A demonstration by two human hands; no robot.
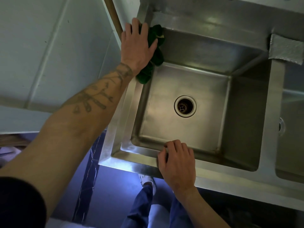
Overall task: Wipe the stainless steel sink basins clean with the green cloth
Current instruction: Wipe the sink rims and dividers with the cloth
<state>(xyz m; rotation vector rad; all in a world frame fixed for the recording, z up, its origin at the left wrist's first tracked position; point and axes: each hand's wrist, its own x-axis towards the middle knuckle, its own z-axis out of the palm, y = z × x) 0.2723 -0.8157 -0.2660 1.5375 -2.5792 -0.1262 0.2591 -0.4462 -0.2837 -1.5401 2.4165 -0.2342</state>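
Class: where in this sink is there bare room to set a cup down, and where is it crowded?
Free: the basin floor around the drain. Crowded: the far left rim, under the left hand and green cloth; the near rim, under the right hand.
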